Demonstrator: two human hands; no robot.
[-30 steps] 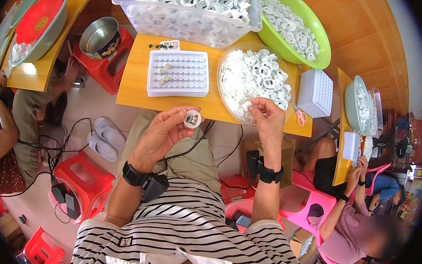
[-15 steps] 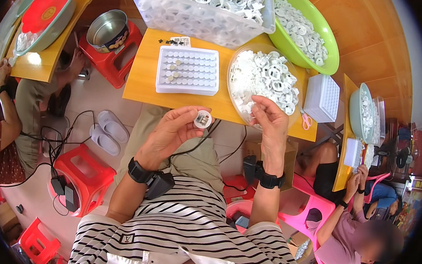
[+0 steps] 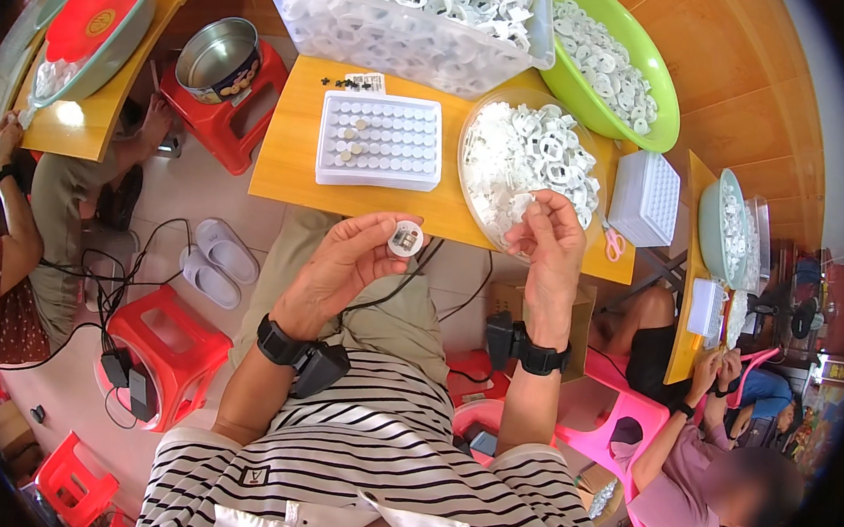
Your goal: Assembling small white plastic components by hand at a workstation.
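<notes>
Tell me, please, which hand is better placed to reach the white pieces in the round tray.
Probably the right hand: it is at the near edge of the round tray, beside the white pieces; the left hand holds a round white part farther away.

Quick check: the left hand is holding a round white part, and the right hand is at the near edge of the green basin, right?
Not quite: the right hand is at the near edge of the round clear tray, not the green basin, as the head view shows.
</notes>
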